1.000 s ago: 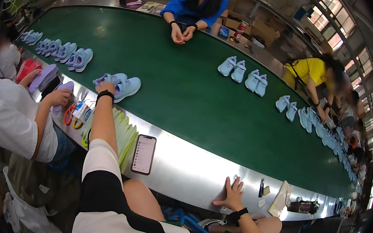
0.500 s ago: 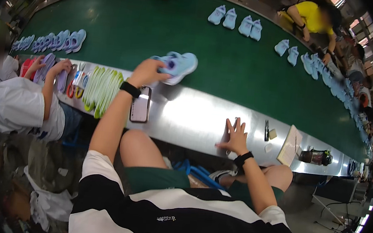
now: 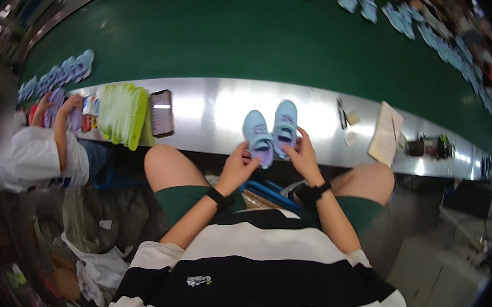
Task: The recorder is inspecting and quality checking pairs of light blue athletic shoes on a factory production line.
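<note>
Two light blue sneakers with lilac linings are side by side at the near edge of the steel ledge point(image 3: 203, 104), toes pointing away from me. My left hand point(image 3: 239, 168) is closed on the heel end of the left sneaker point(image 3: 256, 129). With thumb and fingers, my right hand point(image 3: 302, 154) grips the heel end of the right sneaker point(image 3: 286, 119), which lies slightly farther forward. Whether their soles rest on the metal, I cannot tell.
Left on the ledge are a phone point(image 3: 161, 111) and a lime-edged stack of flat pale pieces point(image 3: 123, 115). To the right lie thread snips point(image 3: 341, 114), an open notebook point(image 3: 387, 132) and a dark bottle point(image 3: 429, 147). More sneakers line the green belt point(image 3: 210, 36). A co-worker point(image 3: 42, 153) sits left.
The sneakers my left hand held over the belt are now in front of me, one in each hand. My right hand has gone from spread and bare to holding a sneaker.
</note>
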{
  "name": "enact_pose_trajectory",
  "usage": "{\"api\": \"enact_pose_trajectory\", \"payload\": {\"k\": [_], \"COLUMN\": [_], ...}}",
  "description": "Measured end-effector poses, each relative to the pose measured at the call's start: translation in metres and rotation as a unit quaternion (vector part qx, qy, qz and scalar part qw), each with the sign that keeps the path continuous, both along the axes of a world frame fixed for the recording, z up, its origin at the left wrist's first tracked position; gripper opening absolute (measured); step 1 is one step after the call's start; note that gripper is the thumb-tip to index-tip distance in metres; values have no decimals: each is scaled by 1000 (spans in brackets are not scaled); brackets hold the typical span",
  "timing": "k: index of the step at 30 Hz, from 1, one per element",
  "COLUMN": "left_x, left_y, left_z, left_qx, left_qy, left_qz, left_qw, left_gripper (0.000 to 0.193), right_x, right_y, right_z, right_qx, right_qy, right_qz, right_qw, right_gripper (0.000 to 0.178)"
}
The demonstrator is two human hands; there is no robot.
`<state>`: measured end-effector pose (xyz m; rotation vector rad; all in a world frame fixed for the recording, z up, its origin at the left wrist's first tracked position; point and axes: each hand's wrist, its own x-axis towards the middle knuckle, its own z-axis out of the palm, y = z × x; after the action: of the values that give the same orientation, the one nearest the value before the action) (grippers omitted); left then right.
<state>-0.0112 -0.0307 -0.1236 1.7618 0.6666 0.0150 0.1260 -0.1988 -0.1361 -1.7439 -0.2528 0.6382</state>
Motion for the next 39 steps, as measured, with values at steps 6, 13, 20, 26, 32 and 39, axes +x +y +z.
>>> {"api": "enact_pose_trajectory", "payload": {"k": [6, 13, 20, 26, 32, 39], "left_x": [5, 15, 17, 17, 14, 33], "left_y": [13, 35, 11, 14, 20, 19], "left_z": [-35, 27, 93, 125, 139, 159], "left_qx": [-50, -293, -455, 220, 242, -354], "left_qy": [-3, -70, -173, -272, -283, -122], "left_qz": [32, -9, 63, -13, -6, 103], "left_qw": [998, 954, 871, 937, 928, 921], "left_gripper": [53, 51, 63, 61, 54, 62], "right_x": [14, -8, -12, -8, -11, -13], "right_y": [-11, -14, -8, -16, -11, 17], "right_z": [-25, 41, 98, 116, 133, 165], "right_qx": [-6, 252, 353, 108, 64, 203], "right_qy": [5, 247, 283, -337, -438, 70], "right_qz": [-16, -30, -60, -76, -67, -53], "right_qw": [1000, 935, 890, 932, 894, 975], "right_gripper": [50, 47, 59, 60, 58, 67]}}
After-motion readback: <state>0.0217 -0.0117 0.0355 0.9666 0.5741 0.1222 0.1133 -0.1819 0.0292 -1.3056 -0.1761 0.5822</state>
